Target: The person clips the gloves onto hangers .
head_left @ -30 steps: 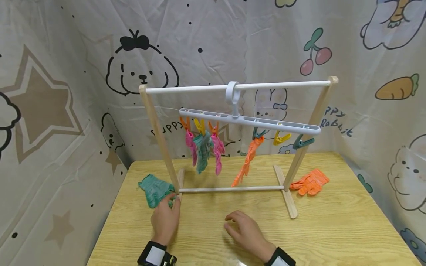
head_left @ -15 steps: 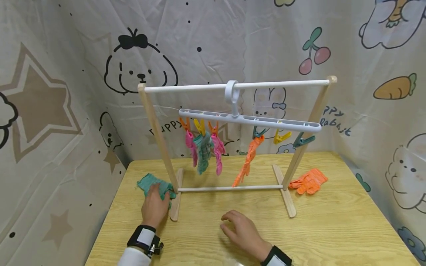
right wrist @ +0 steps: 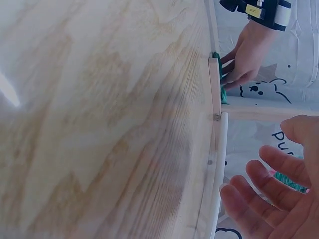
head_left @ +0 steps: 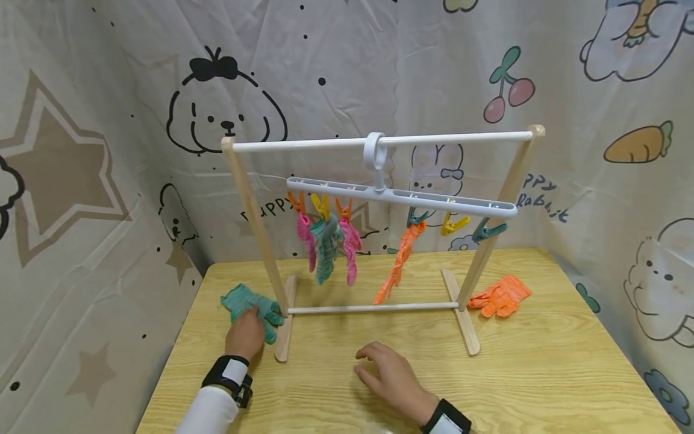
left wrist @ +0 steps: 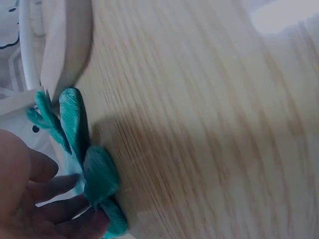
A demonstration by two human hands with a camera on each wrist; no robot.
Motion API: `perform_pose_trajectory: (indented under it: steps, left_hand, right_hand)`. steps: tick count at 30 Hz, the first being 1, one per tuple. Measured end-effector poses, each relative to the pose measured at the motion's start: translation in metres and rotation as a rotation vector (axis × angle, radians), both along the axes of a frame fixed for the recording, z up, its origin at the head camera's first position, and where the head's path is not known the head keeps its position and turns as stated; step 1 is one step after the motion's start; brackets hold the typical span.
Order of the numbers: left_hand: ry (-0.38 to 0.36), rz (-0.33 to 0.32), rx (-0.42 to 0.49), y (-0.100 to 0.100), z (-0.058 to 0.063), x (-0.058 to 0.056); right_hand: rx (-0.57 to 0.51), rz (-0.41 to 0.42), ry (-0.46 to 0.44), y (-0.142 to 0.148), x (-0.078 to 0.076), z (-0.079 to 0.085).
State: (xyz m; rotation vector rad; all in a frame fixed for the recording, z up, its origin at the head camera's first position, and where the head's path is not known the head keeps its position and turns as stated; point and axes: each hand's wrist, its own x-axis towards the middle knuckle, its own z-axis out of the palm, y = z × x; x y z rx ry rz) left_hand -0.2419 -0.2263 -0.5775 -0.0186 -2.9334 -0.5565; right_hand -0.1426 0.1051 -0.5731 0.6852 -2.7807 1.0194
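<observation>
Farthest left on the table (head_left: 325, 395), a loose green glove (head_left: 238, 297) lay with its fingers towards the rack (head_left: 255, 226), right up by the left foot (head_left: 283, 343). The person's left hand (head_left: 244, 336) was on it, fingers touching the cloth; from where I stood I couldn't tell whether they pinched it or merely pressed. I took the step to be handling that one glove, arranging it or getting hold of it.

Above, a grey hanger (head_left: 401, 197) hung aslant from the rack's top rail. Along it came an orange peg (head_left: 296, 202) with a pink glove (head_left: 306, 236), a yellow peg (head_left: 320, 206) with a second green glove (head_left: 326, 250), and another orange peg (head_left: 344, 209) with another pink piece (head_left: 351, 244).

Nearer me the right hand (head_left: 394, 380) hovered low over the table, fingers loosely bent, holding nothing. Beyond it an orange glove (head_left: 400, 265) dangled from a blue peg (head_left: 416, 217). Then came two bare pegs, one yellow (head_left: 452, 225), one blue (head_left: 489, 231), and on the table by the right foot (head_left: 462, 313), a flat orange glove (head_left: 501, 295).

If the green glove was to go up, the next move called, I judged, for a sure pinch at its cuff and a lift clear of the foot, the free hand ready to squeeze a peg.
</observation>
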Motion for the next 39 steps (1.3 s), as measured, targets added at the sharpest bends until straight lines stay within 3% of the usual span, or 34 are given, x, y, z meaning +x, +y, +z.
perform_pose_trajectory:
  steps: [4,11,19,28,39]
  left_hand:
    - [0.022,0.012,-0.044,-0.003,0.001,-0.001]
    - [-0.025,0.052,-0.073,-0.004,-0.004,-0.001]
    - [0.049,0.004,-0.097,-0.004,-0.004,0.004]
    - [0.071,-0.058,-0.16,-0.004,0.0,0.019]
    - [0.036,-0.102,-0.192,-0.003,-0.001,0.032]
  right_hand:
    - [0.001,-0.003,0.004,0.0,-0.001,0.002]
    - [0.009,0.005,-0.012,0.0,-0.002,0.001]
    - [-0.003,0.008,-0.017,-0.001,-0.002,0.003]
    - [0.005,0.013,-0.043,-0.002,-0.002,0.004]
    - [0.028,-0.027,0.047,0.004,-0.003,0.005]
